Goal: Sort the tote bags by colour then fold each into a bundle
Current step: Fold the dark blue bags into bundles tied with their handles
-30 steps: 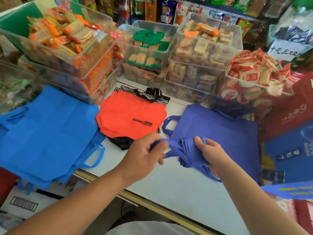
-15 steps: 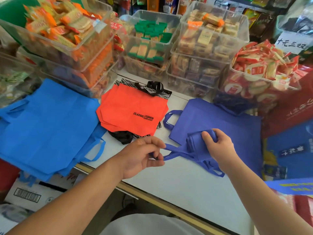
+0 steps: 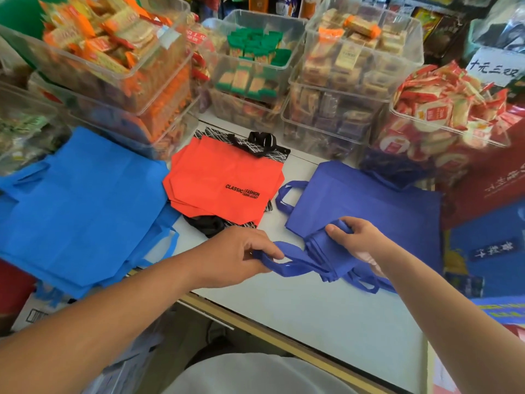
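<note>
Left hand [image 3: 241, 253] pinches the handle strap [image 3: 287, 265] of the folded bag [image 3: 324, 251], thumb and fingers closed on the loop. Right hand [image 3: 359, 240] grips the folded body of that bag, thumb on top, fingers curled beneath. The bag is held just above the near part of the white table [image 3: 284, 314], in front of the flat bag [image 3: 369, 200] of the same violet-blue. Change noted: a second ago both hands sat close together on the fold, the left working at its edge. Since then the left has drawn away to the left with the strap, which now runs out between the hands, while the right has kept the bundle compressed. Assessment: folding of this bag appears finished, and the strap is probably being drawn out to bind the bundle; binding is not yet done. Sorting looks largely complete: light blue bags [image 3: 79, 194] lie stacked at left, orange bags [image 3: 224, 177] in the middle over a black patterned bag [image 3: 267, 143], violet-blue at right. Materials: all bags are thin, matte, non-woven cloth, soft, taking creases in flat pleats; the bundle shows several stacked layers at its edge. Straps are narrow flat bands of the same cloth, and a second loop hangs slack below the bundle. The top orange bag carries black print. Clear hard plastic tubs [image 3: 341, 89] of wrapped snacks stand behind.
</note>
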The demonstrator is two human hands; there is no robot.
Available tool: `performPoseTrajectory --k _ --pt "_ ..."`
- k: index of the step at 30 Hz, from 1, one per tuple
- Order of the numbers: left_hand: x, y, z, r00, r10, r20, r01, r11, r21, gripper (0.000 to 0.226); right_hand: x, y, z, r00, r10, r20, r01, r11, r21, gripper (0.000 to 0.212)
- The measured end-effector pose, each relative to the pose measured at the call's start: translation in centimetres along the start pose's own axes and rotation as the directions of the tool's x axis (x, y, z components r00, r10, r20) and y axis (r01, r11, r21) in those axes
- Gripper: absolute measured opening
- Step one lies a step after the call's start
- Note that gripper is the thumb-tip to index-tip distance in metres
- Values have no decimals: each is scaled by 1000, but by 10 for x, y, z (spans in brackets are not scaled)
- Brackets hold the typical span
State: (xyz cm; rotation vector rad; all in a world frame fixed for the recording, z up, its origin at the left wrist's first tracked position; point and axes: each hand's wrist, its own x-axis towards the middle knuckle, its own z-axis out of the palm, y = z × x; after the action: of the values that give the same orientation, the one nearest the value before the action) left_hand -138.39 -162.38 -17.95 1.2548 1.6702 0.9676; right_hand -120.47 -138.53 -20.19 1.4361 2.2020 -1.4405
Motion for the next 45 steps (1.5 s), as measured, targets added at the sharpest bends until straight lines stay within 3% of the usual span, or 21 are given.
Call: performPoseTrajectory --k 2,4,8,11,14,18,20,22,24,25,27,29,30,31,34,36,41,43,45 --pt "0 0 -9 997 28 69 -42 976 212 6 4 2 -1 999 32 -4 -32 999 29 37" --pt "-1 -7 -14 990 -1 141 -57 913 405 27 7 10 3 997 77 -5 -77 994 76 45" --pt "4 -49 -4 969 -178 173 48 818 574 42 10 42 47 982 170 -89 -154 975 164 40" --pt "11 -90 15 934 -338 116 236 827 511 39 16 79 101 955 258 -147 -219 947 236 34" --pt "11 -125 39 912 -402 87 326 835 443 33 23 107 141 934 311 -175 -240 910 337 33" --pt "8 -154 59 881 -464 94 391 826 406 33 30 128 168 926 300 -227 -243 937 250 37" --pt "13 -167 63 874 -485 36 427 801 420 47 37 138 172 875 200 -440 -234 972 -23 49" --pt "20 -181 67 884 -466 -16 419 780 465 47 44 145 175 843 -80 -531 -178 891 -417 48" --pt "26 -190 73 900 -435 -30 400 797 453 33 45 145 184 870 -308 -385 -33 742 -669 47" --pt "28 -192 76 903 -428 -32 400 812 424 24 44 143 189 899 -333 -283 23 683 -730 50" --pt "33 -197 82 909 -416 -34 401 847 350 12 45 138 195 935 -263 -236 27 718 -696 40" --pt "35 -199 85 916 -397 -61 396 867 302 10 44 139 199 935 -176 -309 -7 859 -512 14" --pt "36 -198 86 920 -387 -61 387 874 293 12 40 139 202 924 -171 -343 16 911 -411 14" --pt "37 -197 87 925 -375 -52 374 883 283 15 38 139 206 915 -180 -362 43 934 -355 27" --pt "35 -193 87 921 -389 -37 387 896 219 24 30 131 212 949 -81 -305 -48 919 -392 80" --pt "31 -192 85 897 -442 -17 441 890 117 27 30 127 213 958 -26 -287 -108 891 -441 94" --pt "23 -191 81 844 -537 6 535 840 -86 19 44 128 215 945 -9 -326 -145 883 -446 67" --pt "20 -191 80 810 -579 95 585 788 -191 19 48 126 218 937 -19 -349 -166 854 -493 62" --pt "16 -198 78 804 -557 207 590 788 -174 35 51 125 223 924 -24 -382 -203 814 -544 61"
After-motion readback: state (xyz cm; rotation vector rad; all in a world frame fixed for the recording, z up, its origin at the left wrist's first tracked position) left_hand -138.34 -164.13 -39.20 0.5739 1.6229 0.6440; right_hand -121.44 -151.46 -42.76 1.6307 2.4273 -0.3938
